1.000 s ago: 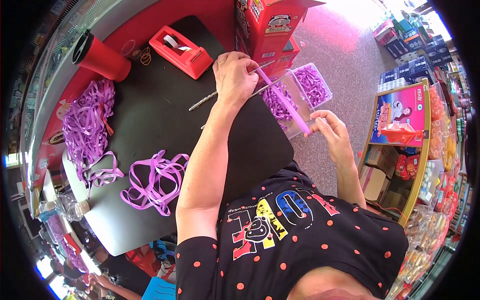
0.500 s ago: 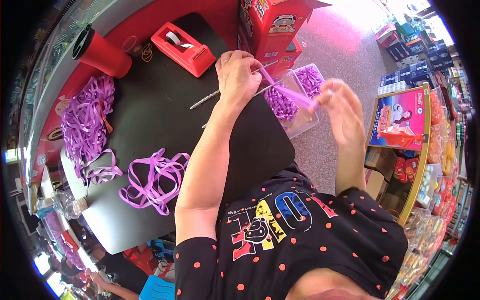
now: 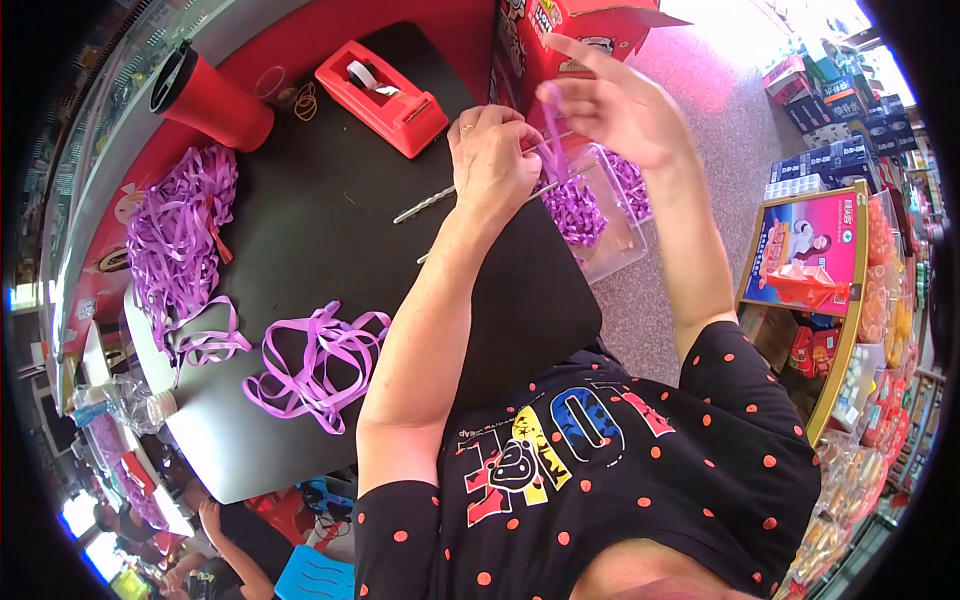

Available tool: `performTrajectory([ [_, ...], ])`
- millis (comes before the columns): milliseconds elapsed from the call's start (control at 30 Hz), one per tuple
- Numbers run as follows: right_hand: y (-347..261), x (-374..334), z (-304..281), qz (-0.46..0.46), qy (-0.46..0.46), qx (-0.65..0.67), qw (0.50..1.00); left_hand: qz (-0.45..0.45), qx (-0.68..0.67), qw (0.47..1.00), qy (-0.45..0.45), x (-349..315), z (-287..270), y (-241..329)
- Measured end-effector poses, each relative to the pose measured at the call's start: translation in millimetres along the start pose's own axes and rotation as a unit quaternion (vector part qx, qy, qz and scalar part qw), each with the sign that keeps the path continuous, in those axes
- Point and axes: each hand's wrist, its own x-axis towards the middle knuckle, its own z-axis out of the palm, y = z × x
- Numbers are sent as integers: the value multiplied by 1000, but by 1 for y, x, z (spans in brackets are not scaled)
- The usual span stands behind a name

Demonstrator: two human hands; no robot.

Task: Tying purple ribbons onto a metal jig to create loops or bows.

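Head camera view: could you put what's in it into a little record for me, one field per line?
Left hand: curled over slim metal rods; exact grip hidden
Right hand: to the right of the left one, partly blurred, a purple ribbon strip at its fingers
Surface: black table
On it, left: heaped purple ribbon, smaller ribbon tangle
On it, far side: red tape dispenser, red tumbler
Beyond its right edge: clear bin holding purple pieces
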Motion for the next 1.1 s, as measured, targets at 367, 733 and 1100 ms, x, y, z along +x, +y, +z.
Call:
performTrajectory([
  [367,56,-170,-3,133,220,-132,957,-19,5,1000,-24,1,-2,0],
  [733,111,-193,30,40,310,-393,865,-27,6,999,-39,0,-3,0],
  [1100,90,-191,57,-95,325,-427,838,-21,4,998,-53,0,-6,-2],
])
